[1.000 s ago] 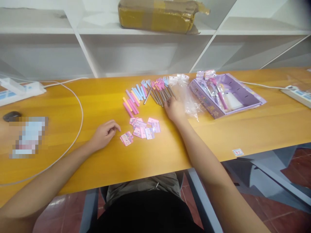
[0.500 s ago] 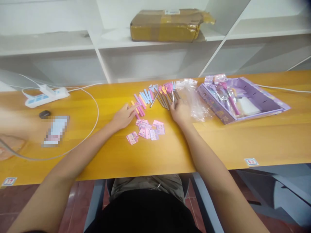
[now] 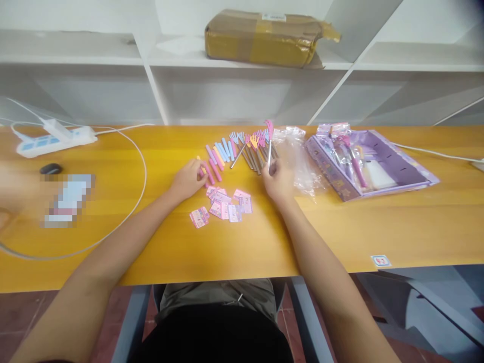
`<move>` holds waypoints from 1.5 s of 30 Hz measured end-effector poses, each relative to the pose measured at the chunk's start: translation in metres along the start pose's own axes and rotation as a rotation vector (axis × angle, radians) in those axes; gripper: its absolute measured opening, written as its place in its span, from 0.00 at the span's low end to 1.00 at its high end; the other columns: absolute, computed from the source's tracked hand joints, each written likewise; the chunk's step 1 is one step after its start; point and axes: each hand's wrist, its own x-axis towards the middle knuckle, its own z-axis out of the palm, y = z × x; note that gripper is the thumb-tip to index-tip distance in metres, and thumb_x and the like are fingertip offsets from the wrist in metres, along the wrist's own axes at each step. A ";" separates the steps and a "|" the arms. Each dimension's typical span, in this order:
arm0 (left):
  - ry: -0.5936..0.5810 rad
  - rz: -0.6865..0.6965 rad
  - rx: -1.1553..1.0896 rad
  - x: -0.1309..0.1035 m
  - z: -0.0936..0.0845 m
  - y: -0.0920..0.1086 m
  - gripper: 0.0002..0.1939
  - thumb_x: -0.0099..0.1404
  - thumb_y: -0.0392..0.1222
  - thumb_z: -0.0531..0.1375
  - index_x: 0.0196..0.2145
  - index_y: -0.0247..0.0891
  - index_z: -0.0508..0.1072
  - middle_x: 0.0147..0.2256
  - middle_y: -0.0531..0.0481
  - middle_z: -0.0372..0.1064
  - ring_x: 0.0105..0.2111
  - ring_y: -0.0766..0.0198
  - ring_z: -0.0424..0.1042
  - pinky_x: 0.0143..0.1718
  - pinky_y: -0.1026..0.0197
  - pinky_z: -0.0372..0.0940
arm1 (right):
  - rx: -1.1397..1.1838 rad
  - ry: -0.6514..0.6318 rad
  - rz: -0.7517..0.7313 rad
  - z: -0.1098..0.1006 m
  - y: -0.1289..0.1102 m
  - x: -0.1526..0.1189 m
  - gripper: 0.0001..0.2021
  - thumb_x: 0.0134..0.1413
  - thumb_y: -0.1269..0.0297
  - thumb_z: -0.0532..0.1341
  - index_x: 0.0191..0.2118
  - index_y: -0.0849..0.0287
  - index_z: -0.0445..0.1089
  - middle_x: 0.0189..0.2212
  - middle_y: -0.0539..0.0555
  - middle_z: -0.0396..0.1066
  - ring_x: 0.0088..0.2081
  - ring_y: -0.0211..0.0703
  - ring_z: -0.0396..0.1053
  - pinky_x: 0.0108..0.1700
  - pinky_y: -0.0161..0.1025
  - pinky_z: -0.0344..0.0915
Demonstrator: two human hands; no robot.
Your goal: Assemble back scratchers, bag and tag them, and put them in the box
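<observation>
My right hand (image 3: 280, 180) is closed around the lower rod of a back scratcher (image 3: 269, 132) with a pink hand-shaped head, which stands up from the fist. Beside it several more back scratchers (image 3: 254, 151) lie fanned out, with blue, pink and orange heads on metal rods. My left hand (image 3: 189, 179) has its fingers curled over a pink tube-shaped handle (image 3: 202, 172) at the near left end of a row of loose handles (image 3: 219, 153) in purple, pink, orange and blue. Its fingertips are partly hidden. Small printed cards (image 3: 220, 201) lie in a loose pile between the hands.
Clear plastic bags (image 3: 298, 156) lie right of my right hand. A purple box (image 3: 406, 156) holds a bagged pink scratcher. On the left are a power strip (image 3: 56, 141), a black mouse-like object (image 3: 51, 169), a blurred-out phone and a looping white cable. A taped carton (image 3: 260, 40) sits on the shelf.
My right hand has raised the pink-headed back scratcher from among the others. My left hand has drawn back from a pointing pose and curled its fingers at the near pink handles.
</observation>
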 end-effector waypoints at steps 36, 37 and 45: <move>-0.218 0.314 -0.158 -0.111 -0.020 0.018 0.26 0.87 0.54 0.48 0.70 0.45 0.74 0.43 0.45 0.80 0.41 0.57 0.79 0.47 0.57 0.72 | 1.018 -0.641 0.151 0.013 -0.090 -0.091 0.25 0.66 0.34 0.67 0.34 0.53 0.72 0.22 0.46 0.73 0.15 0.33 0.56 0.18 0.35 0.50; -0.216 0.314 -0.156 -0.112 -0.021 0.019 0.26 0.87 0.54 0.48 0.71 0.46 0.73 0.42 0.45 0.79 0.40 0.57 0.78 0.46 0.58 0.72 | 1.015 -0.661 0.143 0.013 -0.090 -0.092 0.25 0.66 0.34 0.67 0.35 0.53 0.72 0.22 0.46 0.73 0.15 0.33 0.57 0.18 0.35 0.51; -0.188 0.365 -0.070 -0.119 -0.017 0.016 0.25 0.86 0.47 0.49 0.72 0.47 0.73 0.40 0.46 0.77 0.38 0.58 0.78 0.42 0.60 0.71 | 0.968 -0.688 0.058 0.013 -0.088 -0.098 0.24 0.72 0.36 0.63 0.37 0.53 0.71 0.23 0.46 0.71 0.18 0.34 0.59 0.20 0.35 0.53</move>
